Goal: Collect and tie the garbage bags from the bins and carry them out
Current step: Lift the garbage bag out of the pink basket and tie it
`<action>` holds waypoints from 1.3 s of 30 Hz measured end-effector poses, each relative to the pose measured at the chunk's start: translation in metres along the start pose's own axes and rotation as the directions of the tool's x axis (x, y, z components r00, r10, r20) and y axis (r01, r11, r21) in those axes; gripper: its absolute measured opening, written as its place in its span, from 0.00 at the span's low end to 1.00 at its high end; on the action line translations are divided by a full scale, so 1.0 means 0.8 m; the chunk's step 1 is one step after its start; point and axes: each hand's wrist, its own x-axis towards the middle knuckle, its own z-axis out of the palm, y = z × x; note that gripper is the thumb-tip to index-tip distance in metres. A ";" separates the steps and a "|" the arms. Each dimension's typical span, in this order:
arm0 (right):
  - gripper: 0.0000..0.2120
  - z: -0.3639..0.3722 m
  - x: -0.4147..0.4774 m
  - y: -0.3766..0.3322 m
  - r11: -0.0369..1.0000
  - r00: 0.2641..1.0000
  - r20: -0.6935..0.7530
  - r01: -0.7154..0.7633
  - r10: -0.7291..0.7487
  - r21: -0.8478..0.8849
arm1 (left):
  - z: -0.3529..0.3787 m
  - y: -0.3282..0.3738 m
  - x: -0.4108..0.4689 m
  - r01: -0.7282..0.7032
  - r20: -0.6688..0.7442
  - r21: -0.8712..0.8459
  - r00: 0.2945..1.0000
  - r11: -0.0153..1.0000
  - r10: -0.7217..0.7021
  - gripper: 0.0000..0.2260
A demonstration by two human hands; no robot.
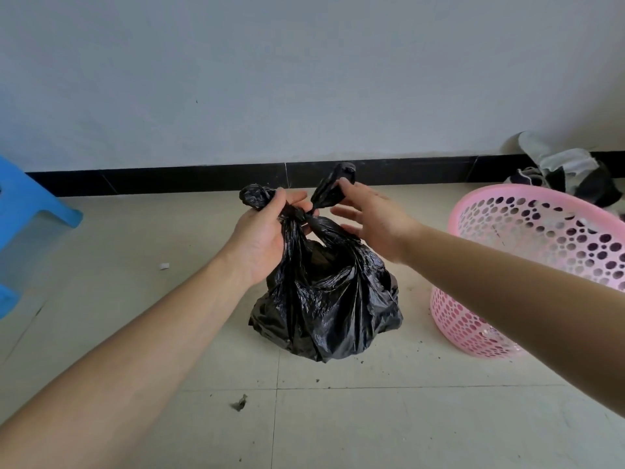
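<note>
Beneath left hand (267, 231), knotted garbage bag (324, 299).

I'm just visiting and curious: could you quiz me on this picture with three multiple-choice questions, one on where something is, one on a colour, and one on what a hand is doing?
1. Where does the basket lie relative to the bag?
A. To its left
B. To its right
C. On top of it

2. What colour is the stool?
A. Blue
B. Red
C. Yellow

3. What is the left hand doing?
A. Resting on the stool
B. Holding the basket
C. Gripping the bag's top

Answers:
1 B: the pink basket shows tipped over on the bag's right side.
2 A: the stool at the left edge is bright blue.
3 C: its fingers curl round the gathered black plastic at the top.
</note>
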 end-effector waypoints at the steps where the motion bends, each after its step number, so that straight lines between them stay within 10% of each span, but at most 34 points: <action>1: 0.14 0.003 0.001 0.000 0.996 0.999 -0.036 0.001 0.002 0.090 | 0.002 0.000 0.001 0.010 -0.014 -0.052 1.000 0.999 -0.010 0.18; 7: 0.17 0.033 -0.001 -0.015 0.741 0.998 -0.046 0.006 0.034 0.672 | 0.020 -0.010 -0.007 0.006 -0.056 -0.509 0.998 0.860 -0.040 0.22; 13: 0.15 0.029 -0.006 0.015 0.577 0.952 -0.266 0.134 0.152 0.806 | -0.021 -0.039 -0.013 -0.150 -0.281 -0.650 0.958 0.745 -0.052 0.22; 19: 0.13 -0.058 -0.013 0.078 0.784 0.810 -0.506 0.096 0.297 0.613 | -0.132 -0.068 -0.016 -0.093 -0.596 -0.320 0.793 0.943 -0.124 0.18; 26: 0.12 -0.035 0.000 0.066 0.971 0.870 -0.489 0.070 0.052 0.227 | -0.109 -0.052 -0.013 -0.046 -0.551 0.161 0.825 0.986 0.128 0.22; 34: 0.40 -0.023 -0.013 0.102 0.817 0.944 -0.327 -0.153 -0.045 -0.556 | -0.082 -0.072 -0.022 0.414 -0.403 0.789 0.906 0.455 -0.125 0.39; 37: 0.37 -0.032 -0.017 0.116 0.670 0.938 -0.340 -0.208 -0.070 -0.713 | -0.083 -0.079 -0.019 0.478 -0.429 0.790 0.878 0.384 -0.210 0.38; 39: 0.37 -0.038 -0.015 0.113 0.778 0.920 -0.391 -0.227 -0.027 -0.586 | -0.082 -0.077 -0.013 0.440 -0.398 0.764 0.897 0.472 -0.192 0.34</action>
